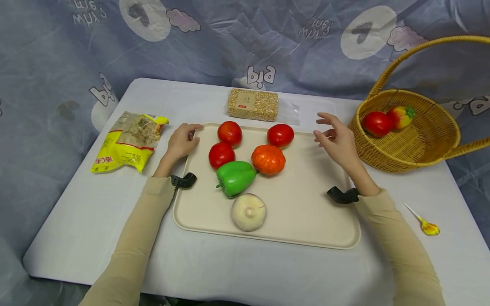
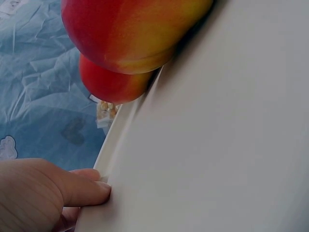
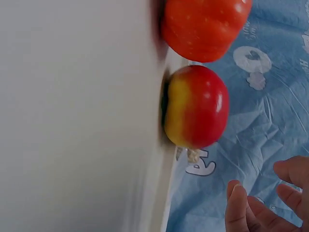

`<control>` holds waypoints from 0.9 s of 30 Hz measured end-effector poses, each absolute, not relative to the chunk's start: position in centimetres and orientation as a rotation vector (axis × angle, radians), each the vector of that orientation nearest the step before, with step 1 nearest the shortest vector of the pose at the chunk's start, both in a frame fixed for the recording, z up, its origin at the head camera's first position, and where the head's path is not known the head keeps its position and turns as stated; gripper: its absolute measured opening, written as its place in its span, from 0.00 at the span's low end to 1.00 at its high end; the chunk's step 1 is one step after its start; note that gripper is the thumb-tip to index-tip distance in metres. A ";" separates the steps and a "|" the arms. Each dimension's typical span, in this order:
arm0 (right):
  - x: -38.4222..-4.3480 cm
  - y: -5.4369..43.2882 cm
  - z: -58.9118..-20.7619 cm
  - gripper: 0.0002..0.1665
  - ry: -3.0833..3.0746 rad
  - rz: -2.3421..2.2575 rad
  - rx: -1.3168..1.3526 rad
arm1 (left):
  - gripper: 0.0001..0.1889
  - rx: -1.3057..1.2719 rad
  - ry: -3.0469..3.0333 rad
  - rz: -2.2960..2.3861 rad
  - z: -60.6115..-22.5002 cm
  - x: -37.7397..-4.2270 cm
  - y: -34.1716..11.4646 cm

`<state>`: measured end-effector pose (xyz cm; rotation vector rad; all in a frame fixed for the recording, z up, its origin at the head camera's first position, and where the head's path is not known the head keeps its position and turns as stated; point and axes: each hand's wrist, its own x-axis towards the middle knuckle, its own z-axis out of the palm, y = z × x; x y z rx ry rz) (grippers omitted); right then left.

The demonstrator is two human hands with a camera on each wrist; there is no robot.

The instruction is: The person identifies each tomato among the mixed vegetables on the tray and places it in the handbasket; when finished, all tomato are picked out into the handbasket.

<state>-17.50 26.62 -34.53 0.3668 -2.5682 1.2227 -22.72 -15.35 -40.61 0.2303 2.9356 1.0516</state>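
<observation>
At the back left corner of the beige tray [image 1: 306,221], my left hand [image 1: 183,142] pinches the rim, thumb [image 2: 91,191] on top and other fingers beyond the edge. My right hand [image 1: 337,142] hovers near the tray's right side, fingers spread and loosely bent, holding nothing. On the tray lie three red fruits, apple-like with yellow patches in the wrist views: one at the back [image 1: 229,134], one in front of it [image 1: 222,156] and one further right [image 3: 195,106]. Beside them sit an orange pumpkin [image 1: 268,160], a green bell pepper [image 1: 236,178] and a whitish round bulb [image 1: 249,212].
A wicker basket [image 1: 405,157] with a tall handle, holding two red fruits, stands at the right. Behind the tray lies a pack of yellow grains [image 1: 254,105]. A yellow snack bag [image 1: 130,142] is at the left, a wrapped lollipop [image 1: 428,227] at the right.
</observation>
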 end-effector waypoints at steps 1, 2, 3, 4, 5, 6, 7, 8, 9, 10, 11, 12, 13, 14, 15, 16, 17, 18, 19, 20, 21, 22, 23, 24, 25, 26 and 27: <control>-17.6 26.4 -34.7 0.30 -2.579 1.229 0.376 | 0.21 0.233 2.936 1.053 -40.6 -22.7 -15.4; -17.7 26.2 -34.8 0.30 -2.589 1.236 0.385 | 0.21 0.236 2.937 1.053 -40.6 -22.7 -15.4; -17.8 26.0 -34.9 0.30 -2.600 1.243 0.392 | 0.21 0.240 2.939 1.053 -40.6 -22.7 -15.4; -18.0 25.8 -35.1 0.31 -2.613 1.244 0.399 | 0.21 0.244 2.940 1.054 -40.6 -22.6 -15.3; -18.1 25.6 -35.2 0.31 -2.624 1.251 0.401 | 0.21 0.248 2.943 1.050 -40.6 -22.6 -15.3; -18.2 25.4 -35.4 0.31 -2.637 1.256 0.406 | 0.21 0.251 2.945 1.048 -40.6 -22.6 -15.3; -18.3 25.3 -35.5 0.31 -2.650 1.255 0.413 | 0.21 0.251 2.948 1.047 -40.6 -22.7 -15.3; -18.4 25.1 -35.6 0.31 -2.661 1.255 0.422 | 0.21 0.251 2.949 1.045 -40.6 -22.7 -15.4; -18.6 24.9 -35.7 0.31 -2.671 1.260 0.432 | 0.21 0.251 2.951 1.044 -40.6 -22.7 -15.4; -18.7 24.8 -35.8 0.31 -2.680 1.266 0.444 | 0.21 0.250 2.951 1.045 -40.6 -22.7 -15.4; -18.8 24.6 -35.8 0.31 -2.685 1.274 0.460 | 0.21 0.250 2.952 1.043 -40.5 -22.6 -15.4; -18.9 24.4 -35.9 0.32 -2.694 1.266 0.481 | 0.21 0.249 2.951 1.044 -40.5 -22.6 -15.4; -19.0 24.2 -36.0 0.32 -2.704 1.258 0.501 | 0.21 0.248 2.950 1.045 -40.5 -22.6 -15.4; -19.1 24.0 -36.1 0.32 -2.713 1.259 0.517 | 0.21 0.249 2.949 1.045 -40.5 -22.6 -15.4; -19.1 23.9 -36.3 0.33 -2.725 1.259 0.527 | 0.21 0.249 2.948 1.044 -40.5 -22.6 -15.4; -19.2 23.7 -36.4 0.33 -2.740 1.263 0.535 | 0.21 0.250 2.949 1.043 -40.5 -22.6 -15.4; -19.3 23.5 -36.5 0.34 -2.757 1.267 0.539 | 0.21 0.253 2.950 1.041 -40.5 -22.6 -15.4; -19.3 23.4 -36.6 0.35 -2.776 1.280 0.542 | 0.21 0.255 2.952 1.041 -40.6 -22.6 -15.4; -19.4 23.3 -36.6 0.35 -2.795 1.305 0.539 | 0.21 0.255 2.954 1.040 -40.6 -22.7 -15.4; -19.4 23.1 -36.7 0.36 -2.813 1.332 0.532 | 0.20 0.257 2.957 1.038 -40.6 -22.7 -15.4; -19.5 23.0 -36.7 0.37 -2.832 1.355 0.526 | 0.20 0.258 2.958 1.035 -40.7 -22.7 -15.4; -19.5 22.8 -36.7 0.37 -2.851 1.376 0.523 | 0.20 0.261 2.960 1.035 -40.7 -22.7 -15.4; -19.5 22.7 -36.6 0.38 -2.866 1.395 0.523 | 0.20 0.261 2.961 1.035 -40.7 -22.7 -15.3; -19.4 22.5 -36.5 0.38 -2.878 1.411 0.526 | 0.20 0.260 2.961 1.036 -40.7 -22.7 -15.3; -19.3 22.2 -36.2 0.38 -2.887 1.421 0.536 | 0.20 0.260 2.961 1.036 -40.7 -22.7 -15.3; -19.1 22.0 -35.9 0.38 -2.896 1.428 0.543 | 0.20 0.260 2.960 1.036 -40.7 -22.7 -15.3; -18.9 21.8 -35.5 0.37 -2.902 1.433 0.553 | 0.20 0.258 2.958 1.038 -40.7 -22.7 -15.3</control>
